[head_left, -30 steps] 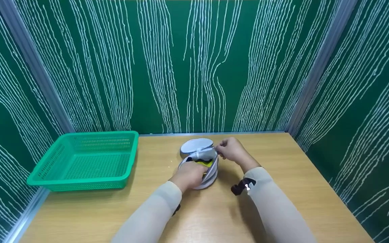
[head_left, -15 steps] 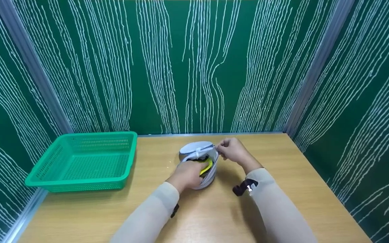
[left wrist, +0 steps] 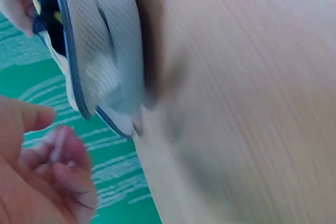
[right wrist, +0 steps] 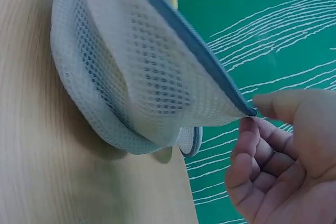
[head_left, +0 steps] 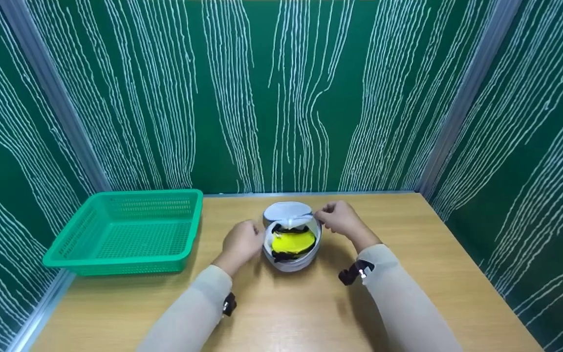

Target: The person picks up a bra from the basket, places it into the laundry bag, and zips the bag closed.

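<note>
A white mesh laundry bag [head_left: 292, 266] with a blue-grey zipper edge stands unzipped on the table, its round lid [head_left: 286, 210] folded back toward the wall. Inside lies a bright yellow fabric piece with black trim [head_left: 293, 242]; its exact kind does not show. My right hand [head_left: 338, 217] pinches the zipper edge between thumb and forefinger, stretching the mesh [right wrist: 157, 72] to a point in the right wrist view. At the bag's left side is my left hand [head_left: 243, 239]. The left wrist view shows this hand [left wrist: 47, 171] with thumb and loosely bent fingers apart, nothing between them.
A green perforated plastic basket [head_left: 120, 264] sits at the back left of the wooden table [head_left: 291, 318]. Green panels with white wavy lines [head_left: 223, 98] rise behind and on both sides, joined by grey metal posts [head_left: 457, 102].
My left hand has come out of the bag and moved left, uncovering the yellow and black fabric. My right hand keeps its pinch on the bag's edge; the bag's mouth looks wider.
</note>
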{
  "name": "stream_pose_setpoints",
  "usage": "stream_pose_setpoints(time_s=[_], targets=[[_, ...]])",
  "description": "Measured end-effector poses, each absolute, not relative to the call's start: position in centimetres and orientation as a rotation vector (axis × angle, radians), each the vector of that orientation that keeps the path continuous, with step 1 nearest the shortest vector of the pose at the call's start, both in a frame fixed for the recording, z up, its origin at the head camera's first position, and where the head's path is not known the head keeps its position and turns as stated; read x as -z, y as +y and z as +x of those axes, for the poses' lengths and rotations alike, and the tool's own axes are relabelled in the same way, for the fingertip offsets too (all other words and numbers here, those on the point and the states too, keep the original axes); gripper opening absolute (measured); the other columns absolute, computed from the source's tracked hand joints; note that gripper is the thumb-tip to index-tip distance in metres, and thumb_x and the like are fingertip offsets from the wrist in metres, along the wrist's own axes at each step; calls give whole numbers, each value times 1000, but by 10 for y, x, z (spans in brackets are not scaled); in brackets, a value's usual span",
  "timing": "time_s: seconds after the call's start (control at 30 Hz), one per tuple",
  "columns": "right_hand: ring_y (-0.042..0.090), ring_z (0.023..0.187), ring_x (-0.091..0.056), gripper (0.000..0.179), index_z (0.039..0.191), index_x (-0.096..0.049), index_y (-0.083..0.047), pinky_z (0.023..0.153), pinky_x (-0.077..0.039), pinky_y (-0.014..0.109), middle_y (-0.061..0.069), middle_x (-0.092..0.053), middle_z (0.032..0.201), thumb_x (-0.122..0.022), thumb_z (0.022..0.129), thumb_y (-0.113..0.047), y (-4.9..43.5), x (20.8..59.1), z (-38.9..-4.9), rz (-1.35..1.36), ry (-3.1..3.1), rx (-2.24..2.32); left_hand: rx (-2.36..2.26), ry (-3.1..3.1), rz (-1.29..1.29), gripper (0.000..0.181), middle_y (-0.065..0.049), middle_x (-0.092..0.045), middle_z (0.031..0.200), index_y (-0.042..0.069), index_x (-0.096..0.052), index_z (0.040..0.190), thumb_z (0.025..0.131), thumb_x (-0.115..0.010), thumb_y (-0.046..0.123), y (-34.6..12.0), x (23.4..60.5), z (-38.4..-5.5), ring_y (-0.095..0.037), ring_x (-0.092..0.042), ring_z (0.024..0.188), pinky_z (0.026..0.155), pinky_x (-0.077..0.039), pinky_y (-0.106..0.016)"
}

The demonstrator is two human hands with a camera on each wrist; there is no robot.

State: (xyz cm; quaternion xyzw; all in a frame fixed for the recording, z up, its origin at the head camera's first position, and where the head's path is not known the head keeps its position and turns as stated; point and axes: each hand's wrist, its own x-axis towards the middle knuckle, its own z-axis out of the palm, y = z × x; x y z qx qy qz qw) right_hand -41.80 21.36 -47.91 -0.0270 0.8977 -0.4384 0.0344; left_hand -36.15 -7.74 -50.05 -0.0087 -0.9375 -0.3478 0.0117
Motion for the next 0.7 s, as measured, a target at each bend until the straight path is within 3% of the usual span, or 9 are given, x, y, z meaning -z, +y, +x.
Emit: stream_pose_setpoints(time_s=[0.17,0.4,0.57,0.7], targets=[[25,102,-70,21,112,-81,-7,88,-63,39,13,-79,113,-75,107,-27,195,467,-410,-150,2878,1313,1170,-3064,48,43,-3,-62,79,15,-64,87,112,-67,49,-88,509,-357,-21,-59,72,64,-45,-34],[25,102,-77,14,116,-82,-5,95,-68,42,11,-82,110,-78,105,-13,157,458,-397,-613,2889,1024,1453,-3088,-24,42,0,-59,66,8,-69,89,115,-65,40,-88,512,-356,-19,-52,56,49,-41,-30],[25,105,-78,21,120,-85,-6,99,-67,45,11,-85,117,-80,100,-6,139,469,-390,-779,2833,661,1517,-3061,-114,41,1,-60,63,-2,-74,98,117,-62,33,-84,512,-354,-17,-55,54,49,-43,-28],[18,93,-72,18,113,-88,-8,92,-66,42,7,-85,108,-85,96,-6,132,483,-391,-799,2784,495,1598,-3029,-166,40,-2,-64,66,-1,-75,97,118,-60,30,-81,512,-354,-16,-56,58,52,-42,-26]])
